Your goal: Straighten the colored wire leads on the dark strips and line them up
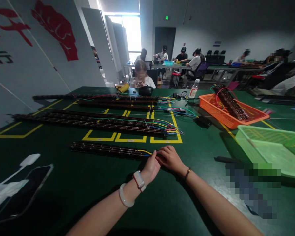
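A short dark bundle of strips [108, 149] lies on the green table, with a yellow wire [144, 151] and a blue wire coming out of its right end. My left hand [151, 166] is closed around the wire ends, its thumb pointing up. Touching it from the right, my right hand [169, 158] has its fingers bent together at the same spot. Whatever lies between the right fingers is hidden. Beyond my hands, longer dark bundles [88, 123] lie across yellow tape outlines, their coloured wires [169, 126] ending in small metal terminals.
An orange basket [229, 123] holding a dark bundle stands at the right, beside a green basket [258, 134]. A bottle [194, 89] stands at the back. A phone [24, 193] and a white charger [29, 159] lie at the left. A person sits across the table.
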Tool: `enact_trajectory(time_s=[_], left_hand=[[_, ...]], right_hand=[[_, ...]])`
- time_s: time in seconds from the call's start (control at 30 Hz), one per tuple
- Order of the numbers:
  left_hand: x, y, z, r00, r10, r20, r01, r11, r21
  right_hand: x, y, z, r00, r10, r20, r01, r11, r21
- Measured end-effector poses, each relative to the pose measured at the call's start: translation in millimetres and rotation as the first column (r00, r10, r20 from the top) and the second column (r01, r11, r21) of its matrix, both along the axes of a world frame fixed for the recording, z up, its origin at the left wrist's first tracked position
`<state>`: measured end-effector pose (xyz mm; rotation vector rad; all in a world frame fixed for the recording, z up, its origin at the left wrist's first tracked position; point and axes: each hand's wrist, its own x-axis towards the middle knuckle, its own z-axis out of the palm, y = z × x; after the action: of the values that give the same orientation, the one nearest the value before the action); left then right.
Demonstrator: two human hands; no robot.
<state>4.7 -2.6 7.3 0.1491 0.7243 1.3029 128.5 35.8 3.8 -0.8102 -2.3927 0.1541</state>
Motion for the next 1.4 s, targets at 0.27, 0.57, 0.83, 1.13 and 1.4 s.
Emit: enact_trajectory(time_s=[0.27,0.57,0.83,1.13,1.4], left_hand=[[-4,-2,-0.9,0.998,-0.067,0.002,0.067,0.998,-0.012],[-7,0,-2.8,0.997,-0.059,0.043,0.063,0.994,-0.092],[-7,1,4.2,0.995,-0.059,0.086,0.068,0.992,-0.102],[-8,-1,1.8,0.994,-0.101,0.045,0.105,0.987,-0.122],[-8,-4,0.7,0.987,-0.159,0.017,0.157,0.986,0.064]], right_hand=[[1,0,0.5,0.999,0.010,-0.049,-0.013,0.998,-0.065],[3,-2,-4.4,1.000,-0.016,0.022,0.014,0.996,0.083],[3,-8,-0.3,0.985,-0.082,0.150,0.059,0.987,0.146],[1,-11,26.5,0.976,-0.045,0.214,0.038,0.999,0.036],[9,16,42.2,0.965,-0.090,0.244,0.088,0.996,0.022]])
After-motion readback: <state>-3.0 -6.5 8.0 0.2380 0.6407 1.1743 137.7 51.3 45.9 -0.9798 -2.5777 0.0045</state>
